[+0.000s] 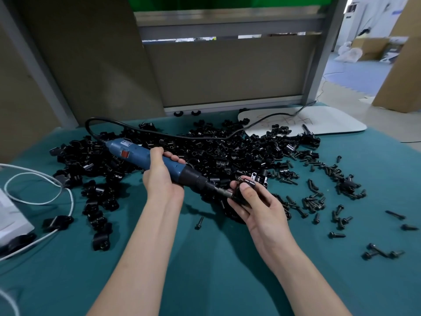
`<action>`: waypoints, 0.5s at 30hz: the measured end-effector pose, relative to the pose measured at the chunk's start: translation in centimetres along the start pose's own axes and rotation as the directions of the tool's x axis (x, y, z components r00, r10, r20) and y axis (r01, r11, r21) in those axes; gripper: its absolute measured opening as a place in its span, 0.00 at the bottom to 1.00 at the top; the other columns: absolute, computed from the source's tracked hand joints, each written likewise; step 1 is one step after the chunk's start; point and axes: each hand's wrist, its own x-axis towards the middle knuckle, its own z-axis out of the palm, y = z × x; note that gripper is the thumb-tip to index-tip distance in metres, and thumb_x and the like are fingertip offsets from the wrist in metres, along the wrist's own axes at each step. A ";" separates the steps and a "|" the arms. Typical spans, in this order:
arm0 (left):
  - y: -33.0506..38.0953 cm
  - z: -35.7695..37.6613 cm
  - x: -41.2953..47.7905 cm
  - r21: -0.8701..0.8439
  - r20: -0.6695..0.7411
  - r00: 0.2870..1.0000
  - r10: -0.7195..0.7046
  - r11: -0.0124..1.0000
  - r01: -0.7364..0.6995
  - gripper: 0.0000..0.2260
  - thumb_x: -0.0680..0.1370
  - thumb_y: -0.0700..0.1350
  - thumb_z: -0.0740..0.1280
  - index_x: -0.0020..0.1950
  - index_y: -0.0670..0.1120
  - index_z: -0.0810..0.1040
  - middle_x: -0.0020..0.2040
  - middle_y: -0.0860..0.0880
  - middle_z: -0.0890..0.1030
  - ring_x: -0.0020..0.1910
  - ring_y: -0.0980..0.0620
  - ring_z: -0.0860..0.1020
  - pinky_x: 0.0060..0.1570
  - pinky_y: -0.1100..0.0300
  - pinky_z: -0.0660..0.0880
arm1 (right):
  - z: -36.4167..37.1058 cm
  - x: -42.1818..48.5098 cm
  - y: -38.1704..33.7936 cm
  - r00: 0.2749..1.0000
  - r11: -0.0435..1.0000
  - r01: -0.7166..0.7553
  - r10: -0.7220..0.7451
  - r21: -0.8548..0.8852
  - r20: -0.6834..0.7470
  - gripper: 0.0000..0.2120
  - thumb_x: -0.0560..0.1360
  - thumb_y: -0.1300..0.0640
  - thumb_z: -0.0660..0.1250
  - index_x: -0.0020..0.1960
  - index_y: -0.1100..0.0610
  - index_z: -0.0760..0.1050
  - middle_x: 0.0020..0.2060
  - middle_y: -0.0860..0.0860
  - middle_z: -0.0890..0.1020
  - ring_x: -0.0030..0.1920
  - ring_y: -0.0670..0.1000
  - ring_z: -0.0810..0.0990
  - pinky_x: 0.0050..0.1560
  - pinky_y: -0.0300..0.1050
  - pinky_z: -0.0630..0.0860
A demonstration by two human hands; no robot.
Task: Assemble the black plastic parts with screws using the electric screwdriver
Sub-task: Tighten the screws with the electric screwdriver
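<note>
My left hand (159,176) grips the blue electric screwdriver (134,153) round its body, with the tool pointing down and to the right. Its metal bit (222,191) meets a black plastic part (241,192) that my right hand (252,206) holds between thumb and fingers just above the green table. A large heap of black plastic parts (205,151) lies behind both hands. Loose black screws (319,201) are scattered to the right of my right hand.
The screwdriver's black cable (159,131) loops back over the heap to a white board (319,122) at the far right. A white cable (34,201) and a pale box (11,217) lie at the left edge. Grey partition panels (216,69) close off the back.
</note>
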 end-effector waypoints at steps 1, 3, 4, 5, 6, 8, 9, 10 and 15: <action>-0.1 0.0 0.0 0.006 0.001 1.000 0.005 1.000 -0.005 0.08 0.77 0.37 0.68 0.42 0.44 0.71 0.29 0.51 0.75 0.25 0.55 0.73 0.29 0.61 0.74 | 0.0 0.0 0.0 1.000 1.000 0.004 -0.004 -0.013 -0.001 0.10 0.79 0.62 0.70 0.59 0.60 0.82 0.53 0.58 0.87 0.56 0.55 0.86 0.57 0.48 0.83; -0.1 0.1 0.0 0.016 0.010 1.000 0.010 1.000 -0.010 0.08 0.77 0.37 0.68 0.41 0.44 0.71 0.30 0.51 0.75 0.25 0.55 0.73 0.29 0.61 0.75 | -0.1 0.0 0.0 1.000 1.000 0.005 -0.005 -0.014 -0.007 0.09 0.79 0.62 0.70 0.59 0.60 0.82 0.52 0.58 0.87 0.56 0.56 0.86 0.56 0.49 0.84; -0.2 0.2 0.0 0.020 0.016 1.000 0.011 1.000 -0.011 0.08 0.77 0.37 0.69 0.41 0.44 0.71 0.30 0.51 0.75 0.25 0.55 0.73 0.29 0.61 0.75 | -0.1 0.0 0.0 1.000 1.000 0.001 -0.001 -0.003 -0.009 0.09 0.79 0.62 0.70 0.59 0.60 0.82 0.52 0.58 0.87 0.56 0.56 0.86 0.56 0.49 0.84; -0.2 0.2 0.0 0.025 0.021 1.000 0.011 1.000 -0.012 0.09 0.77 0.38 0.70 0.41 0.44 0.71 0.29 0.51 0.76 0.25 0.55 0.73 0.30 0.61 0.75 | -0.1 0.0 0.0 1.000 1.000 -0.003 0.003 0.008 -0.009 0.09 0.79 0.62 0.69 0.59 0.61 0.82 0.52 0.58 0.87 0.56 0.56 0.86 0.55 0.49 0.84; -0.2 0.2 0.0 0.029 0.025 1.000 0.012 1.000 -0.013 0.09 0.77 0.39 0.71 0.41 0.44 0.72 0.29 0.51 0.76 0.25 0.55 0.74 0.30 0.61 0.75 | -0.2 0.0 0.0 1.000 1.000 -0.006 0.006 0.014 -0.010 0.09 0.79 0.62 0.69 0.58 0.61 0.82 0.52 0.58 0.87 0.56 0.56 0.86 0.55 0.49 0.84; -0.2 0.2 -0.1 0.034 0.035 0.999 0.016 0.999 -0.017 0.11 0.77 0.42 0.74 0.40 0.44 0.73 0.28 0.51 0.76 0.24 0.55 0.74 0.29 0.61 0.76 | -0.2 0.1 0.0 1.000 1.000 -0.009 0.009 0.023 -0.012 0.09 0.79 0.62 0.70 0.58 0.61 0.82 0.51 0.58 0.87 0.55 0.56 0.87 0.53 0.48 0.84; -0.2 0.2 -0.1 0.038 0.039 0.999 0.016 0.999 -0.017 0.12 0.77 0.43 0.75 0.39 0.45 0.73 0.28 0.52 0.77 0.24 0.55 0.75 0.28 0.62 0.76 | -0.2 0.1 0.0 1.000 1.000 -0.008 0.008 0.030 -0.012 0.09 0.78 0.62 0.70 0.57 0.61 0.82 0.51 0.58 0.87 0.55 0.55 0.87 0.52 0.48 0.84; -0.3 0.1 -0.2 0.044 0.043 0.999 0.013 0.999 -0.015 0.12 0.76 0.44 0.75 0.39 0.45 0.74 0.27 0.52 0.77 0.23 0.56 0.75 0.28 0.62 0.76 | -0.2 0.2 0.0 1.000 0.999 -0.006 0.007 0.034 -0.010 0.10 0.77 0.61 0.71 0.57 0.61 0.82 0.50 0.58 0.87 0.54 0.55 0.87 0.51 0.47 0.84; -0.2 -0.1 0.2 0.066 0.043 0.999 -0.014 0.998 0.011 0.11 0.76 0.37 0.70 0.37 0.44 0.71 0.26 0.51 0.75 0.22 0.55 0.73 0.28 0.63 0.75 | -0.2 0.2 0.2 1.000 1.000 0.010 -0.010 0.011 0.010 0.11 0.71 0.57 0.74 0.53 0.58 0.86 0.50 0.58 0.88 0.54 0.55 0.87 0.50 0.46 0.84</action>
